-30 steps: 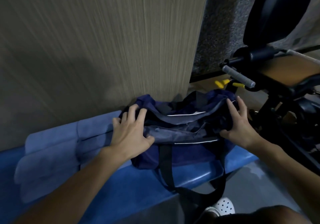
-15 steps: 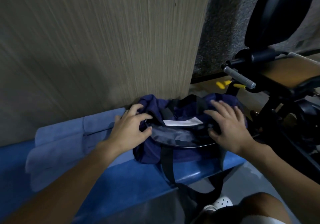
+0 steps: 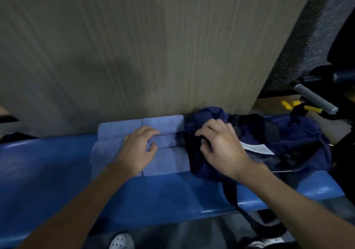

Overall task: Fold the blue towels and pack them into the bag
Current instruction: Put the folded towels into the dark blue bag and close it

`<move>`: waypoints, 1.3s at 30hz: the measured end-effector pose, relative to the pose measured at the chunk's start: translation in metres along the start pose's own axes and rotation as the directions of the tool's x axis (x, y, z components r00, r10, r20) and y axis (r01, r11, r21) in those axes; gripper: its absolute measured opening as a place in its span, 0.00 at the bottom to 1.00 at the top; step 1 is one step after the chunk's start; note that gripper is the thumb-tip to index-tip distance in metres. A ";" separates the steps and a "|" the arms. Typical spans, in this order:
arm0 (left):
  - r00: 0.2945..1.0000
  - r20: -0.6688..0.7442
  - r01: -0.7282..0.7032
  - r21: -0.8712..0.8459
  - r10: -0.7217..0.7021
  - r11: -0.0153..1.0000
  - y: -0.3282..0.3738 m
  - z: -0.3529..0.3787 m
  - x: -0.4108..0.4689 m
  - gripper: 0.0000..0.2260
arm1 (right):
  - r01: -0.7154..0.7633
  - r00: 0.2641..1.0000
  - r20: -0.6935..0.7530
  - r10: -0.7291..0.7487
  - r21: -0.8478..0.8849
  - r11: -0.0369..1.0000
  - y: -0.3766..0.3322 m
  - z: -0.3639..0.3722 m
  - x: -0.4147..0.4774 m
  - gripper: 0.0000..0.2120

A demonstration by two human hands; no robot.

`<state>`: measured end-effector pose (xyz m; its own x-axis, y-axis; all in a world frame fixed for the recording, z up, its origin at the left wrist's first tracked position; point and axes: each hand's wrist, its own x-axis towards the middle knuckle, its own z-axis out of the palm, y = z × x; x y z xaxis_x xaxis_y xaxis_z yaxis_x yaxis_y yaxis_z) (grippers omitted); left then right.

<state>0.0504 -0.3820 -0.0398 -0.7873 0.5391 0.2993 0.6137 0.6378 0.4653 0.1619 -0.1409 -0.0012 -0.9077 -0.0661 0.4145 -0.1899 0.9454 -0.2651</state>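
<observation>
Blue towels (image 3: 167, 160), folded, lie under the loosely curled, empty left hand (image 3: 137, 148), while the right hand (image 3: 221, 146) grips the fabric at the end of the navy bag (image 3: 297, 139) touching them, both forearms reaching over the blue bench (image 3: 57, 162).

Three folded blue towels (image 3: 165, 160), as far as the blur allows, under the left hand (image 3: 137, 150); one navy bag (image 3: 297, 139) under the right hand (image 3: 221, 148); two white shoes (image 3: 121, 241) below both wrists.
</observation>
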 end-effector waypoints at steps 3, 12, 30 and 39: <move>0.992 0.055 0.102 0.143 -0.111 0.985 -0.044 -0.028 -0.005 0.22 | 0.007 0.996 0.085 -0.031 0.263 0.965 -0.043 0.028 0.024 0.10; 0.863 0.423 0.144 0.315 -0.275 0.938 -0.095 -0.066 0.001 0.25 | -0.462 0.880 0.397 0.259 0.596 0.656 -0.108 0.118 0.053 0.11; 0.842 0.463 0.274 0.075 -0.277 0.959 -0.081 -0.073 -0.013 0.39 | -0.387 0.920 0.282 0.271 0.760 0.522 -0.122 0.121 0.065 0.19; 0.923 0.311 0.375 -0.609 -0.225 0.699 0.017 -0.067 -0.011 0.17 | -0.274 0.916 0.068 0.395 0.826 0.494 -0.099 0.038 0.064 0.20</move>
<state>0.0656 -0.4143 0.0202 -0.8461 0.5258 -0.0873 0.0972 0.3133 0.9447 0.1086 -0.2509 0.0183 -0.9320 0.2910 0.2161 -0.1542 0.2211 -0.9630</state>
